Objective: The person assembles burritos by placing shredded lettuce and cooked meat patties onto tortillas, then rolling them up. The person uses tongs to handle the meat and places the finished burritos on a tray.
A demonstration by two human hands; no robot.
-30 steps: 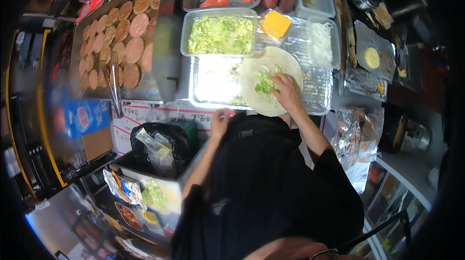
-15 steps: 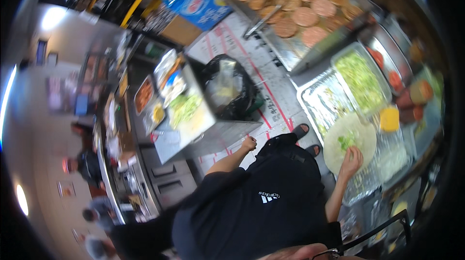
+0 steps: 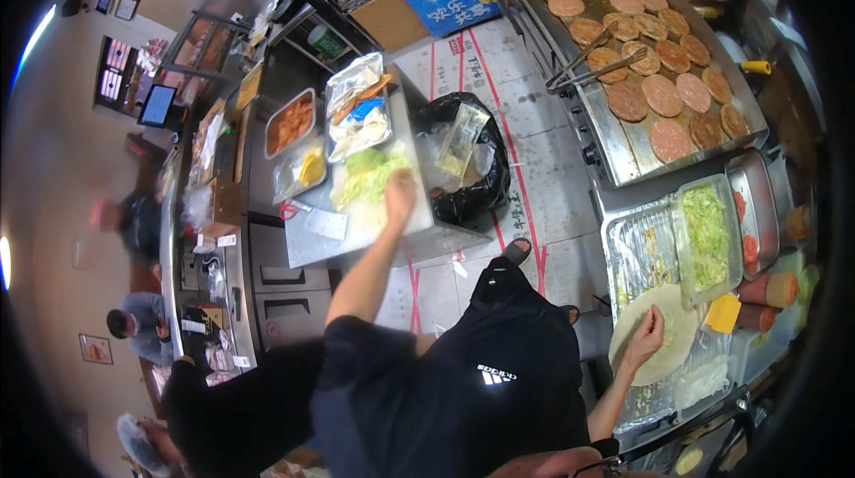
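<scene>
The left hand [image 3: 400, 196] reaches out over a pile of pale green shredded lettuce [image 3: 368, 177] lying on a steel table [image 3: 313, 242]; its fingers curl loosely downward onto the heap, though the motion blur hides whether any shreds are gripped. The right hand [image 3: 647, 337] rests on a round, pale flatbread wrap [image 3: 663, 344], fingers bent and pressing its near edge, holding nothing else. The wrap lies on a foil-lined metal tray [image 3: 634, 251]. Beside it stands a clear rectangular tub of chopped lettuce [image 3: 708, 233], with a yellow cheese slice [image 3: 722, 313] just next to the wrap. Farther off, brown round patties [image 3: 655, 90] cover a flat griddle with metal tongs [image 3: 583, 64]. A black rubbish bag [image 3: 476, 188] sits near the left hand.
</scene>
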